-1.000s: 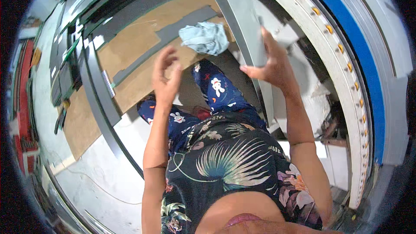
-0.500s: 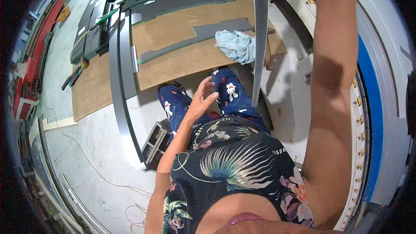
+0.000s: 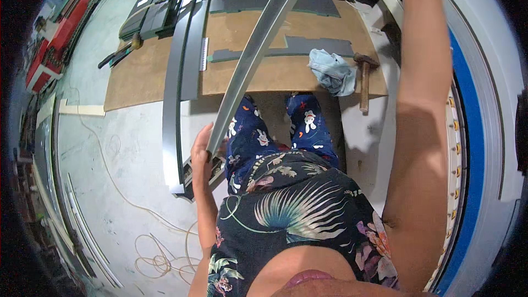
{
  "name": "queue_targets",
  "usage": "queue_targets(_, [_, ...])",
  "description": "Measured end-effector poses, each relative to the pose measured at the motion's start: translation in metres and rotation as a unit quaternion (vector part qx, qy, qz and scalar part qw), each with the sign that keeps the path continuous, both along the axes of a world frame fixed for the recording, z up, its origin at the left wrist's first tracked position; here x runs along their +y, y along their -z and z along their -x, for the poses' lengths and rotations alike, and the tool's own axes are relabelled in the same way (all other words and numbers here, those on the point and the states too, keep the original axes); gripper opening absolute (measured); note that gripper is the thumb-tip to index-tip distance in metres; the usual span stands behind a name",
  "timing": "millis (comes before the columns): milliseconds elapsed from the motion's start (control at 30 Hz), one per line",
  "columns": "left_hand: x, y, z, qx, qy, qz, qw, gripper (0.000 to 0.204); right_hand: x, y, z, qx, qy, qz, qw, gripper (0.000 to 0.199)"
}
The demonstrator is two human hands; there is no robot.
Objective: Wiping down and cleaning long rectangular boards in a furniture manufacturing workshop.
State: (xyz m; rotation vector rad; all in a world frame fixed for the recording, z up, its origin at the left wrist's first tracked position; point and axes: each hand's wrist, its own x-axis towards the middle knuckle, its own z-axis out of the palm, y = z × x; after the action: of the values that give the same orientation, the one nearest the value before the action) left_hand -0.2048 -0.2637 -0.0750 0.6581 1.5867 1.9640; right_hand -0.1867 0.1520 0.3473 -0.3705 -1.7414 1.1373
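Note:
My left hand (image 3: 202,151) is at the lower end of a long grey metal strip (image 3: 258,49), its fingers around that end. The strip slants up to the right across the work board and leaves the picture at the top. My right arm is stretched up along the right side, and its hand is beyond the top edge. On the brown board (image 3: 148,77) lie a crumpled pale blue cloth (image 3: 333,71) and a hammer (image 3: 364,85) with a wooden handle, which sticks out over the near edge.
Long dark metal strips (image 3: 179,77) lie across the board's left part, with a dark notched sheet (image 3: 313,45) farther right. A brush (image 3: 126,49) is at the left edge. A pale cable (image 3: 159,256) coils on the floor. A blue-edged machine (image 3: 473,132) runs along my right.
The strip has swung from nearly upright to a leftward slant, its lower end now at my left hand. That hand moved left and down from over my legs. The hammer is now uncovered.

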Motion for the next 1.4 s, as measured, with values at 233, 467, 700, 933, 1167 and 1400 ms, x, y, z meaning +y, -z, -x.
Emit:
queue_targets(233, [-0.094, 0.042, -0.032, -0.108, -0.442, 0.094, 0.886, 0.037, 0.014, 0.165, 0.031, -0.086, 0.023, 0.411, 0.907, 0.058])
queue_targets(467, [-0.12, 0.017, -0.019, 0.04, -0.439, 0.022, 0.897, 0.031, 0.062, 0.326, 0.007, -0.111, -0.127, 0.453, 0.876, 0.076])
queue_targets(700, [-0.142, 0.017, 0.019, -0.085, -0.451, 0.062, 0.886, 0.03, 0.05, 0.394, -0.025, -0.213, -0.126, 0.506, 0.826, 0.077])
queue_targets(933, [-0.154, 0.008, 0.044, -0.022, -0.411, 0.036, 0.911, 0.033, 0.05, 0.411, -0.049, -0.373, -0.086, 0.386, 0.84, 0.075])
queue_targets(1167, [-0.143, -0.048, 0.068, -0.036, -0.412, 0.102, 0.905, 0.041, -0.015, 0.403, -0.111, -0.516, 0.259, -0.275, 0.769, 0.075])
queue_targets(1400, [-0.132, -0.053, 0.081, -0.051, -0.426, 0.114, 0.896, 0.044, 0.025, 0.431, -0.14, -0.401, 0.192, -0.183, 0.877, 0.047])
